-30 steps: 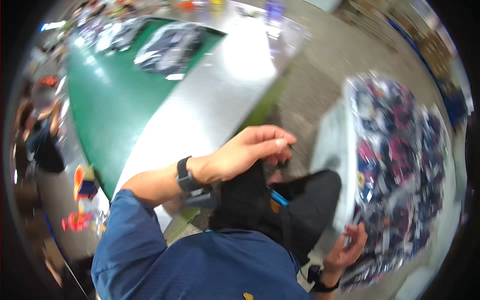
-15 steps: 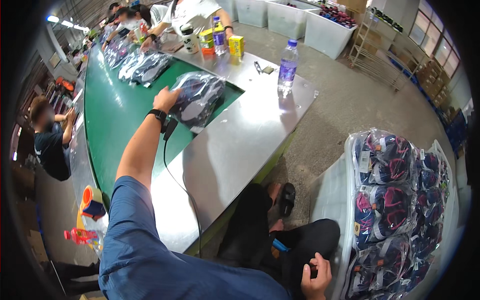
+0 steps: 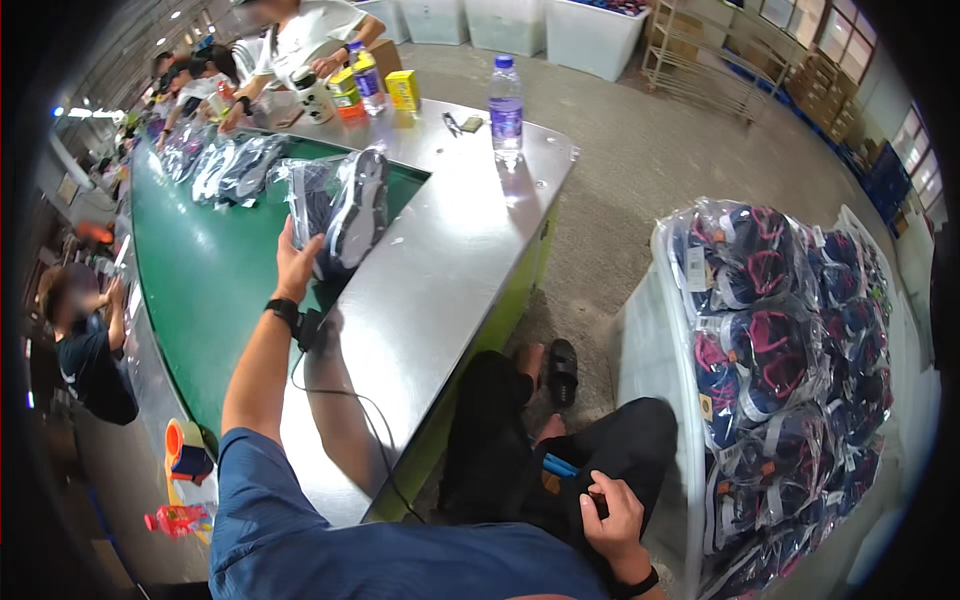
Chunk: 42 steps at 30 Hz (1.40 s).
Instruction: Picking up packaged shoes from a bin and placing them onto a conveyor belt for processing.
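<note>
My left hand (image 3: 294, 266) grips a clear plastic bag of dark shoes (image 3: 358, 222) over the green belt (image 3: 205, 290); my right hand (image 3: 614, 520) has fingers loosely bent. White rectangular labels (image 3: 694, 268) mark bagged navy-pink shoes (image 3: 768, 352).

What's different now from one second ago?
The left hand swung forward from over the lap to the green surface and took hold of a bag of shoes, now tipped up with a sole showing. The right hand came in from beside the white crate to over the thigh. The full crate and the tape roll stayed put.
</note>
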### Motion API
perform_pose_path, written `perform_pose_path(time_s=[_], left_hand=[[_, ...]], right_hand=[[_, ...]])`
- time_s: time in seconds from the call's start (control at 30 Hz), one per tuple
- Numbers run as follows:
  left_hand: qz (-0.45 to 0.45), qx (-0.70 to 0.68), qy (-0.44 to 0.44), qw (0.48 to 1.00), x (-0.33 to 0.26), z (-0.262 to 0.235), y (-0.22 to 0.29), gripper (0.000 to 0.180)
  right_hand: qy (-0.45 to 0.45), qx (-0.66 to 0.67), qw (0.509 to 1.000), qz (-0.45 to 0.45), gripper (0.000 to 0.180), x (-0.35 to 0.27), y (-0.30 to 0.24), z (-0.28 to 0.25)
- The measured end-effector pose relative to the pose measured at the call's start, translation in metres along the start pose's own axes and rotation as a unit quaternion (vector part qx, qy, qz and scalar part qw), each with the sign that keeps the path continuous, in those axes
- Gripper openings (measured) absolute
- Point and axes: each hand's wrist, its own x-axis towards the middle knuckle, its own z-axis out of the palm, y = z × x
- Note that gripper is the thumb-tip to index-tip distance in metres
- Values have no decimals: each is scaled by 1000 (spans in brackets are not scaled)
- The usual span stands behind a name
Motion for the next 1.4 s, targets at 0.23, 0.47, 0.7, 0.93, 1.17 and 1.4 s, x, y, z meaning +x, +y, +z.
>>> perform_pose_path(time_s=[0.23, 0.47, 0.7, 0.93, 1.17, 1.4], left_hand=[[17, 43, -50, 998, -115, -18, 60, 81], [-156, -25, -107, 982, -149, 0, 133, 58], [-109, -23, -44, 993, -181, 75, 129, 109], [-116, -222, -224, 942, -228, 166, 170, 97], [-201, -368, -457, 784, -312, 237, 213, 110], [-427, -364, -494, 665, -344, 257, 170, 86]], right_hand=[[-6, 17, 999, -38, 37, 5, -3, 2], [-33, 23, 995, -95, 38, 23, -11, 4], [-19, 59, 986, -152, 39, 48, -26, -1], [62, 174, 983, -2, 57, 52, -33, -44], [102, 449, 872, 164, 68, 58, -34, -50], [164, 559, 769, 265, 50, 31, -27, -46]])
